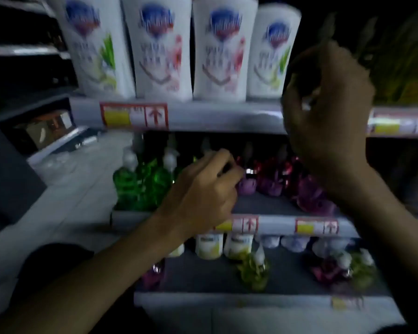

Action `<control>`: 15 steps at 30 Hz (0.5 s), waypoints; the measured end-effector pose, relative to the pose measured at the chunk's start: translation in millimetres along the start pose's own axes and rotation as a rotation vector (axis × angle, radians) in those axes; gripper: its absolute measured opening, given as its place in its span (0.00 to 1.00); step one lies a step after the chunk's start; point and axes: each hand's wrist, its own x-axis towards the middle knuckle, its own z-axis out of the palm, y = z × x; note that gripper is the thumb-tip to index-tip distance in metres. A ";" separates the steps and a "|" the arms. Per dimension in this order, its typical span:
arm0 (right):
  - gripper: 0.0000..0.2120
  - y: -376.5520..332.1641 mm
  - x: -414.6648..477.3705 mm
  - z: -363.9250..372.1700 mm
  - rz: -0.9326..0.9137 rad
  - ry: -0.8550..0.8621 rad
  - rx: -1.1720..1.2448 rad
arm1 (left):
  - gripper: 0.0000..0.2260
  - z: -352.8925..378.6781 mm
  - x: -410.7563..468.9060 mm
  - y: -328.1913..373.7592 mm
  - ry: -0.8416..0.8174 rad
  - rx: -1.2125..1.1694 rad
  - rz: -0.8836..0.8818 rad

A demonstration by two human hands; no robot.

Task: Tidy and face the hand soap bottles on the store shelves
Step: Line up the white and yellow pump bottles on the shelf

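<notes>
The green bottles (130, 184) stood just left of the left hand (203, 189) and the purple bottles (270, 182) just right of it, all on the middle shelf (275, 224). Its fingers were curled among the pump tops, but blur hid whether they pinched one. The right hand (328, 104) was raised above, fingers curled, and I could not tell if it held anything. The rows looked tightly packed, so tugging one pump or sweeping the wrist could topple neighbours or knock one off the shelf edge.
</notes>
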 end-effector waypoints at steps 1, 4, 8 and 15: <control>0.07 -16.2 -34.2 -9.3 -0.073 -0.040 0.112 | 0.08 12.7 -24.1 4.8 -0.087 -0.008 0.005; 0.07 -14.0 -154.8 6.4 -0.156 -0.490 0.281 | 0.09 55.3 -95.9 7.9 -0.507 -0.072 -0.070; 0.11 36.9 -289.1 58.0 0.278 -1.285 -0.081 | 0.07 123.5 -170.4 -0.9 -0.941 -0.339 -0.418; 0.23 124.0 -361.1 95.5 0.949 -1.456 -0.178 | 0.11 215.1 -181.7 -16.2 -1.058 -0.536 -0.959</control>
